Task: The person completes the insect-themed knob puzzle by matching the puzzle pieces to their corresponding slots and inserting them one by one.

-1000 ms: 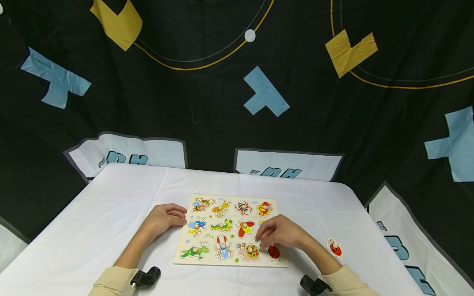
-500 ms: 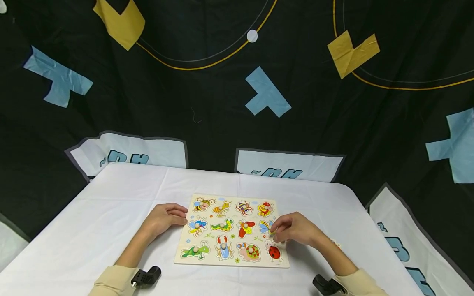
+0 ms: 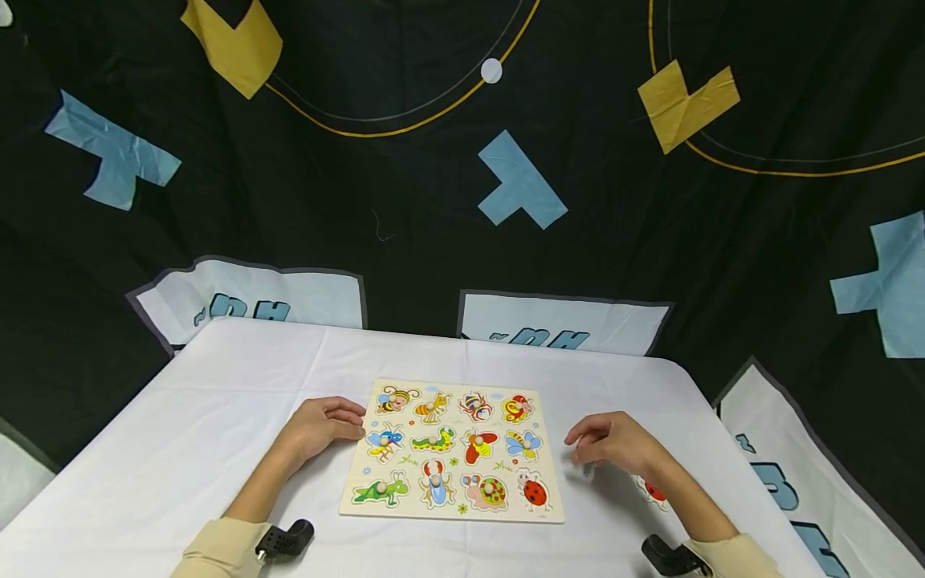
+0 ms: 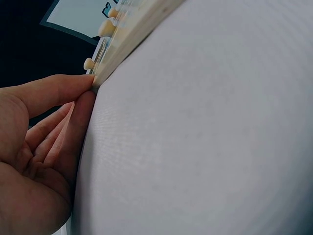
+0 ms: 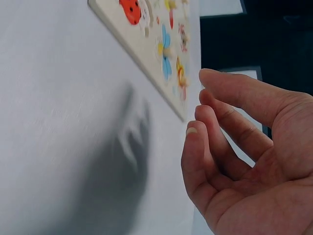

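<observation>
A wooden peg puzzle board (image 3: 455,507) with colourful insect pieces lies flat on the white table. My left hand (image 3: 318,429) rests beside it, fingertips touching its left edge; in the left wrist view the fingertips meet the board's corner. My right hand (image 3: 614,440) hovers right of the board, its fingers loosely bent and nothing between them. At the board's right, a blue-winged insect piece (image 3: 523,444) sits in its place with a knob. Below it is a ladybug picture (image 3: 534,491) without a knob. A loose ladybug piece (image 3: 654,494) lies partly hidden behind my right forearm.
A white cloth (image 3: 238,385) covers the table. Behind it hangs a black backdrop (image 3: 419,217) with blue and yellow shapes. Black wrist devices (image 3: 285,540) sit at both beige sleeves.
My right hand has moved right, off the board, uncovering the blue-winged insect piece and the ladybug picture. My left hand has stayed at the board's left edge.
</observation>
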Demonstrator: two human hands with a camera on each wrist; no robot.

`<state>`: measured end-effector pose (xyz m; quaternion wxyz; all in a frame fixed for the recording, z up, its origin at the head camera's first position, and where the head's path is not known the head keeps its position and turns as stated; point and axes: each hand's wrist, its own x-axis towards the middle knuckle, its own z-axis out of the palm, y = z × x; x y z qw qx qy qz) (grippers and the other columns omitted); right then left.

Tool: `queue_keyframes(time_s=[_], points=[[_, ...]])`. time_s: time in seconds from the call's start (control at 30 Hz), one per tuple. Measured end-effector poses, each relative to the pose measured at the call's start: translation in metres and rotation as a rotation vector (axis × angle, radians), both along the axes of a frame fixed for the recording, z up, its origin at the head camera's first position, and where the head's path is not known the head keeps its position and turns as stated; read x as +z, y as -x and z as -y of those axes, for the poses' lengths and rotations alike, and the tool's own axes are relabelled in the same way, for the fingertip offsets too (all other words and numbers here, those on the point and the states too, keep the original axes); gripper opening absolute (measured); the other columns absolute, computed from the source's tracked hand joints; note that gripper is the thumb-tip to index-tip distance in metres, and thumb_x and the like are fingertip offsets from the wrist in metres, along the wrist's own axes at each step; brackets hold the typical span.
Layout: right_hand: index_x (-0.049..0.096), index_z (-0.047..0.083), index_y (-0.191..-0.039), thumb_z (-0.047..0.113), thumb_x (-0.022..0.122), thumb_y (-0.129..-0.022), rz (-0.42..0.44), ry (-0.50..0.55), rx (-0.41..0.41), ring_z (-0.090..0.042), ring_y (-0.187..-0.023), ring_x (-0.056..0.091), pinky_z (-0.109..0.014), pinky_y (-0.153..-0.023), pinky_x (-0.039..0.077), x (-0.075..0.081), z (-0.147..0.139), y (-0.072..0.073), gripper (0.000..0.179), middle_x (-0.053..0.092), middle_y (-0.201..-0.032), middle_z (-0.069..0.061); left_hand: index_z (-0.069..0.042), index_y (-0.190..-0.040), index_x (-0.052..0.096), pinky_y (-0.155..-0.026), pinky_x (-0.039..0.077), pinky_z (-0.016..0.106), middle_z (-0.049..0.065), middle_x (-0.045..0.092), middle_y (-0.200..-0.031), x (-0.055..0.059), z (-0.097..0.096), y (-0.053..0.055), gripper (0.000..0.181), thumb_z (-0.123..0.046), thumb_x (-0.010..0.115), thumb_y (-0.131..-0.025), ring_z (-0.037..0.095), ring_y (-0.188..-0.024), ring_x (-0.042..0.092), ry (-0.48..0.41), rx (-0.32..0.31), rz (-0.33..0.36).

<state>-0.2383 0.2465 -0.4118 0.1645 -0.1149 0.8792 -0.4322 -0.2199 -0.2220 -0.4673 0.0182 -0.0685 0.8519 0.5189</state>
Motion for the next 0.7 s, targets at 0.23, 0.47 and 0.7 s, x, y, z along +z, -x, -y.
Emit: queue_keyframes(time_s=[0.23,0.47,0.7], points=[[0.073,0.000,-0.103,0.014,0.081,-0.080,0.001,-0.001,-0.019,-0.022,-0.077,0.063,-0.037,-0.071,0.054,-0.003,-0.023,-0.001,0.028,0.066,-0.077,-0.002,-0.004,-0.112,0.073,-0.077,0.048,0.025,0.000,0.076,-0.089,0.000,0.000,0.001,0.038,-0.012,0.083,-0.076,0.010,-0.082,0.066,0.007,0.012,0.020],[0.072,0.001,-0.106,0.017,0.079,-0.081,0.012,-0.042,-0.068,-0.023,-0.081,0.062,-0.037,-0.074,0.053,-0.003,-0.046,-0.004,0.030,0.067,-0.082,-0.005,-0.005,-0.111,0.074,-0.077,0.048,0.026,0.000,0.076,-0.088,-0.001,0.000,0.001,0.037,-0.012,0.083,-0.076,0.011,-0.082,0.066,0.007,0.016,0.018],[0.071,0.001,-0.110,0.020,0.077,-0.086,0.053,-0.042,-0.115,-0.023,-0.079,0.061,-0.038,-0.071,0.053,-0.009,-0.066,-0.004,0.031,0.067,-0.083,-0.005,-0.004,-0.111,0.073,-0.077,0.049,0.026,0.002,0.077,-0.089,-0.001,-0.001,0.000,0.038,-0.012,0.084,-0.076,0.010,-0.082,0.066,0.005,0.006,0.005]])
